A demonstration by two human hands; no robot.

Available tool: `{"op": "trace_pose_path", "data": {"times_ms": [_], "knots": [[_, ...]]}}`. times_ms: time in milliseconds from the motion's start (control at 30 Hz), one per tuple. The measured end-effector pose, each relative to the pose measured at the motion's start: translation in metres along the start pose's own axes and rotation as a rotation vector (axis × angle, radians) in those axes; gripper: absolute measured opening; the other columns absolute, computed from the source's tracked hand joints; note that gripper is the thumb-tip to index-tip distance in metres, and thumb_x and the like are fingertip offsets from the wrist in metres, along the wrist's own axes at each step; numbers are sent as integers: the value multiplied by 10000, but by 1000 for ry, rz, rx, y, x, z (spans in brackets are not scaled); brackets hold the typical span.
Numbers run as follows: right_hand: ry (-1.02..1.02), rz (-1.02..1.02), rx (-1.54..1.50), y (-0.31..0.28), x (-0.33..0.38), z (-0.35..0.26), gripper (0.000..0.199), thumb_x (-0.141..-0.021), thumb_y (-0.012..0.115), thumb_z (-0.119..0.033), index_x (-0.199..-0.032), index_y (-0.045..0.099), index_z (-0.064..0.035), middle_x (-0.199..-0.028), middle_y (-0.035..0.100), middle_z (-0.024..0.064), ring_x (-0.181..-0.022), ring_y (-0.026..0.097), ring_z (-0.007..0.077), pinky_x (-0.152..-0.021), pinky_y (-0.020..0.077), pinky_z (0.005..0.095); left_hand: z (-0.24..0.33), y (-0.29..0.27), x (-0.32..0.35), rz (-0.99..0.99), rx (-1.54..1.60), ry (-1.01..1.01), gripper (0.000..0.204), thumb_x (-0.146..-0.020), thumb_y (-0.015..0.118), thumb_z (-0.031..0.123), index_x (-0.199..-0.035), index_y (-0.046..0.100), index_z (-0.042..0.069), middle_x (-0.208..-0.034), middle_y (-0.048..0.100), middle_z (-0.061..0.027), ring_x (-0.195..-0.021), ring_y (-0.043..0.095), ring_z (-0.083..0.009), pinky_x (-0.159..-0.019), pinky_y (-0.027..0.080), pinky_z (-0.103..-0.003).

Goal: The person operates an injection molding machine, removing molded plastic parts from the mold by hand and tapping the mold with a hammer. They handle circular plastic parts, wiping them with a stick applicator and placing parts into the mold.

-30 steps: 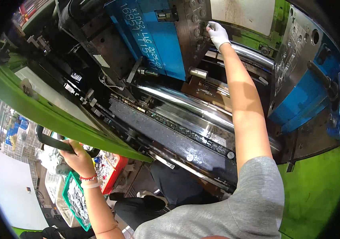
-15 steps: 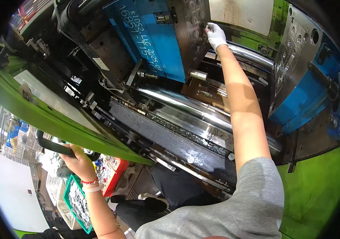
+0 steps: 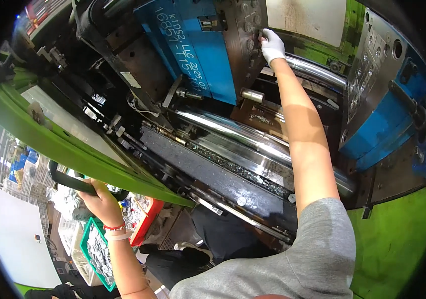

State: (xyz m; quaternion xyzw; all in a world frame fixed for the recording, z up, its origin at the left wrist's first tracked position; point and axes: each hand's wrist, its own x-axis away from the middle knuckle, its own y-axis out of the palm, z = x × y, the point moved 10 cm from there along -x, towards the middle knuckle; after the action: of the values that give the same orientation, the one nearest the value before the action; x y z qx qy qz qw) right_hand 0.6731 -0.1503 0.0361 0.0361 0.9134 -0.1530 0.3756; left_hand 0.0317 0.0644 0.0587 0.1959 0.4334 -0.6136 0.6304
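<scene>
At the far middle of the machine, the right hand [image 3: 272,46], in a white glove, is raised to the steel face [image 3: 238,45] of the left blue mould half [image 3: 188,50], fingertips bent in at its edge beside the round studs [image 3: 249,26]. Since half a second ago very little has changed: the whole view has slid slightly to the right (a small turn of the head, most likely), and the hand has kept nearly the same place against that face. To judge by this, the work there is continuing at one spot, with no visible progress. The thumb and fingers look drawn together, but I cannot tell whether they grip anything.

On the near left, the bare left hand [image 3: 100,202] remains wrapped around the black handle [image 3: 73,182] on the green guard door [image 3: 73,144], which seems to serve as a steadying hold while the other arm reaches.

Across the gap, the right blue mould half [image 3: 387,134] stands well apart from the left one, with polished tie bars [image 3: 233,124] running between. Beyond the door's near edge are a green tray [image 3: 83,244] of pale pieces and, to its right, a red bin [image 3: 149,219].
</scene>
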Motion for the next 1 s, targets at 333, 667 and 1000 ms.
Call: {"op": "trace_pose_path", "data": {"times_ms": [333, 667, 1000], "knots": [[81, 79, 33, 0, 4, 0, 306, -806, 588, -102, -1109, 614, -72, -1088, 631, 133, -1026, 602, 261, -876, 457, 320, 8, 2, 0, 4, 2, -3, 143, -935, 471, 147, -946, 442, 8, -732, 452, -24, -632, 418, -98, -571, 388, -248], [-8, 224, -174, 4, 30, -1, 251, -798, 506, -85, -1010, 634, -42, -1049, 632, 159, -940, 607, 274, -808, 468, 333, 8, -5, 8, 9, -89, -43, 150, -929, 483, 135, -981, 474, -6, -799, 512, -56, -681, 485, -119, -614, 410, -243], [118, -360, -94, -33, 53, -7, 406, -914, 449, -232, -1284, 442, -65, -1285, 449, 129, -1151, 432, 212, -982, 328, 337, -40, -43, 82, -84, -103, -174, 332, -852, 599, 317, -860, 518, -5, -722, 601, -125, -668, 599, -301, -595, 483, -413]]}}
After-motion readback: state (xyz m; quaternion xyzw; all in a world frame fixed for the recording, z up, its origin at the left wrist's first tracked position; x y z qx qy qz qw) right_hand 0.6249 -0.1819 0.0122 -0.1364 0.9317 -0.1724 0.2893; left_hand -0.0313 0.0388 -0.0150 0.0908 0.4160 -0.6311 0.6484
